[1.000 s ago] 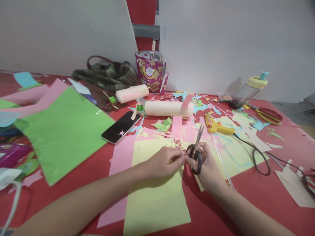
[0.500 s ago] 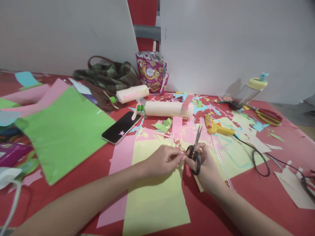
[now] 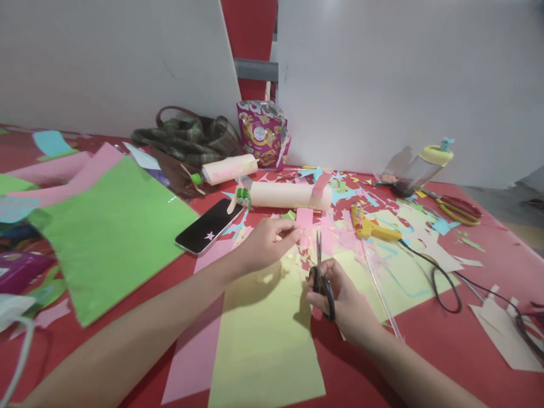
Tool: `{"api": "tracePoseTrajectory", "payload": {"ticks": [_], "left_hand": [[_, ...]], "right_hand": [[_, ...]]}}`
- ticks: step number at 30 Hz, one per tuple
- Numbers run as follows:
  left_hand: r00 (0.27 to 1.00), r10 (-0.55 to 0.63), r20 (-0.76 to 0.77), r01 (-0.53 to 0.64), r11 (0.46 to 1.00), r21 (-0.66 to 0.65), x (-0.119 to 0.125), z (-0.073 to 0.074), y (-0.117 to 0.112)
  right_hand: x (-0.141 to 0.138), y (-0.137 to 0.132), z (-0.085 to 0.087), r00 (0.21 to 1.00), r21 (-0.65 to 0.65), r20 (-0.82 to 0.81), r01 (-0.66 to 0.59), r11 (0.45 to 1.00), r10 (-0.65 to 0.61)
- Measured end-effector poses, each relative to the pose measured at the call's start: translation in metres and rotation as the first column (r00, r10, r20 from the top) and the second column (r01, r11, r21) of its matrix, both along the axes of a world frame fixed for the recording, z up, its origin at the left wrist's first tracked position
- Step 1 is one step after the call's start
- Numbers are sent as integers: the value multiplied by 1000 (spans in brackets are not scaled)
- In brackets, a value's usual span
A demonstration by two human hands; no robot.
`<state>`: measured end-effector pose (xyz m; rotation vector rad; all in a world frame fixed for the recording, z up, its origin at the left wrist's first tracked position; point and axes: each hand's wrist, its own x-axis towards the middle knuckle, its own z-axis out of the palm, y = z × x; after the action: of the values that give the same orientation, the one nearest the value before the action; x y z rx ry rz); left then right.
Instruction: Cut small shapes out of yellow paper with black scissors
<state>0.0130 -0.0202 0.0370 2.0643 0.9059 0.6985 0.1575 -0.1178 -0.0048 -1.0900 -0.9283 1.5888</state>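
My left hand [image 3: 272, 242] is above the yellow paper [image 3: 263, 340], thumb and fingertips pinched together. Whatever tiny piece they hold blends into the pink paper strip [image 3: 304, 220] behind them, so I cannot make it out. Black-handled scissors [image 3: 319, 255] rest in my right hand [image 3: 342, 297], blades pointing away from me and nearly closed. The scissors are apart from my left hand. A pink sheet [image 3: 193, 334] lies partly under the yellow paper. Paper scraps are scattered just beyond both hands.
A phone [image 3: 209, 226] with a small pink star on it lies left of my hands, beside a green sheet [image 3: 114, 238]. Beyond are paper-wrapped bottles [image 3: 289, 195] and a snack bag [image 3: 262, 133]. To the right lie a yellow glue gun [image 3: 376, 229] with its cord and red-and-yellow-handled scissors [image 3: 461, 209].
My hands have moved apart. The left went forward and to the left, still pinched; the right came slightly back and to the left with the scissors. The view tilted up a little.
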Motion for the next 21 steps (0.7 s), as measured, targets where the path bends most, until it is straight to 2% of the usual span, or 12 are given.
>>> {"api": "tracePoseTrajectory", "payload": {"ticks": [5, 10, 17, 21], "left_hand": [[999, -49, -23, 49, 999, -2, 5, 9, 10], [989, -100, -113, 106, 993, 54, 8, 12, 8], [986, -126, -110, 132, 990, 52, 10, 9, -2], [983, -144, -114, 148, 989, 30, 10, 8, -5]], "right_hand": [[1, 0, 0, 996, 59, -20, -82, 995, 83], [6, -2, -1, 993, 148, 3, -119, 982, 120], [8, -4, -5, 997, 154, 49, -61, 986, 54], [7, -3, -3, 997, 190, 28, -80, 978, 76]]}}
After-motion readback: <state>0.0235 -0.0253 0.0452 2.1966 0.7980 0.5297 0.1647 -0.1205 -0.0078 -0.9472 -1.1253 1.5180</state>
